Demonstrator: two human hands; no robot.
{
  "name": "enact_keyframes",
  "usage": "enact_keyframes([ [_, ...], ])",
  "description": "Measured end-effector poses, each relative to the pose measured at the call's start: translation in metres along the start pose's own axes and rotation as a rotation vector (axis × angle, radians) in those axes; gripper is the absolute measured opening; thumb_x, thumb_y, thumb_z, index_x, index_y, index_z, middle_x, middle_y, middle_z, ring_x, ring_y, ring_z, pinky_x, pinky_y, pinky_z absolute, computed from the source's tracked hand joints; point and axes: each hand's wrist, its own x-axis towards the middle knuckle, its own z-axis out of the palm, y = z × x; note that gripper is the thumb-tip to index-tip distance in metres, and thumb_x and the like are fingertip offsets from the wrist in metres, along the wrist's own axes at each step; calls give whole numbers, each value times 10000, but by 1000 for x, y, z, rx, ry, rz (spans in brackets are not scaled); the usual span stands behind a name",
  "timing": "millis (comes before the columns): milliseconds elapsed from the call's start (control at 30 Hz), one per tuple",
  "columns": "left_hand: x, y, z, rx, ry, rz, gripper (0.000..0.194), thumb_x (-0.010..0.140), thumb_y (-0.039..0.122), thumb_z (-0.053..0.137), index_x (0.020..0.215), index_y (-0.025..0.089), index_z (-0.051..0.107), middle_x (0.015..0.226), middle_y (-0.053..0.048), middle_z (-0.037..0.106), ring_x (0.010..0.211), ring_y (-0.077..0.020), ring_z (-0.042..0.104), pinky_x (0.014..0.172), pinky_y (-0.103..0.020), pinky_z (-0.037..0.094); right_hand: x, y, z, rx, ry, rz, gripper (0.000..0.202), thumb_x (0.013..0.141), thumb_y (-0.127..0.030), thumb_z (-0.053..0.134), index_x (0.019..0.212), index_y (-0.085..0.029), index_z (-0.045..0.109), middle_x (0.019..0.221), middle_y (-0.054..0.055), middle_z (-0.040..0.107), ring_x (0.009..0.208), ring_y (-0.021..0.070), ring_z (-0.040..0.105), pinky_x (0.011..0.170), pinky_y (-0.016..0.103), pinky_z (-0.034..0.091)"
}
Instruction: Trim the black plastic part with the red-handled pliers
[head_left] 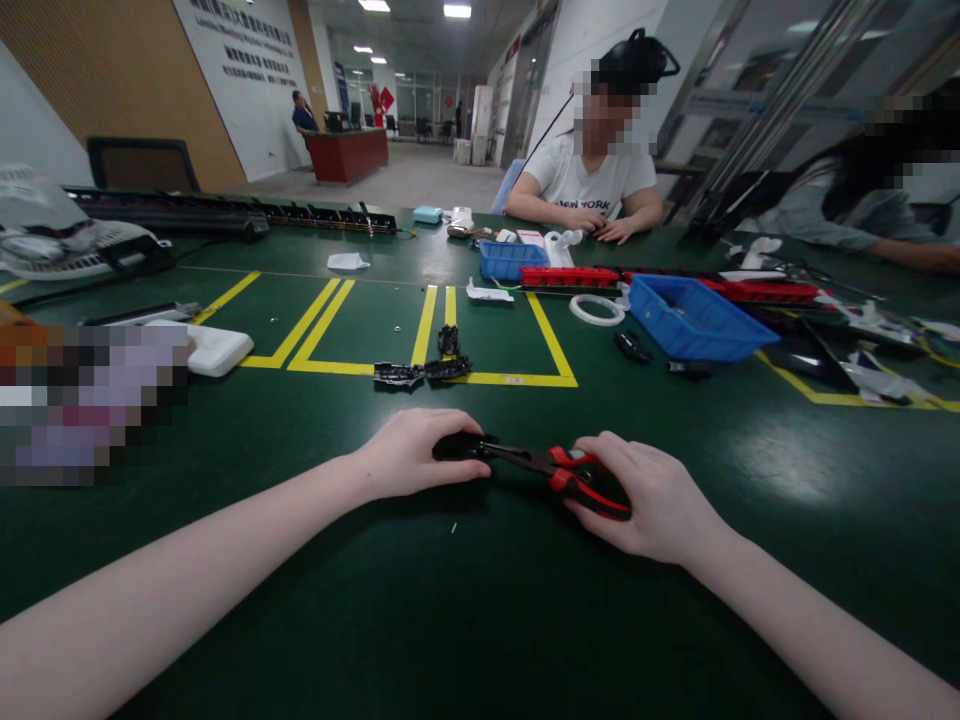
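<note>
Near the middle of the green table, my left hand (412, 455) is closed around a small black plastic part (456, 446), thumb below and fingers above. My right hand (652, 495) grips long-nose pliers (559, 470) with red and black handles. Their jaws point left and touch the right end of the black part; the exact bite is too small to make out. Just beyond my hands lie several black plastic pieces (398, 375) with fine detail, beside the yellow tape. A tiny pale sliver (454, 528) rests on the table in front of my hands.
A blue bin (694, 325) and a smaller blue bin (511, 262) stand beyond, by a long red strip (570, 277) and a white tape roll (597, 309). A white box (217, 348) lies at left. Across the table sits a person (585, 175); another is at far right.
</note>
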Motion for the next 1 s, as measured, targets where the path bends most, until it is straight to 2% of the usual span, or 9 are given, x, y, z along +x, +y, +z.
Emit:
enact_keyframes([
  [267,1,-4,2,9,18,-11,355,875,442,643,1127,194,621,1048,-36,681,920,-200,638,727,-305,496,3,-4,-3,-10,-16,23,413,790,-467,601,1084,-181,550,934,78,660,667,181,618,615,314,481],
  [600,2,-6,4,54,-25,8,345,865,461,643,1092,202,665,983,-36,709,856,-200,654,729,-309,480,4,-3,-8,-118,13,-47,436,794,-460,610,1109,-160,583,954,108,661,723,212,616,624,329,459],
  [867,5,-11,0,-88,-86,6,317,851,417,671,1095,214,673,968,-16,710,841,-185,648,712,-286,440,3,-2,-7,-113,28,-71,441,785,-455,624,1105,-155,578,954,105,658,723,210,612,625,328,461],
  [1000,6,-11,-4,-165,-134,-12,342,843,412,676,1120,212,665,996,-23,704,890,-198,642,751,-298,443,3,0,-7,-84,33,-78,435,778,-448,628,1105,-166,577,948,89,661,699,195,608,625,323,466],
])
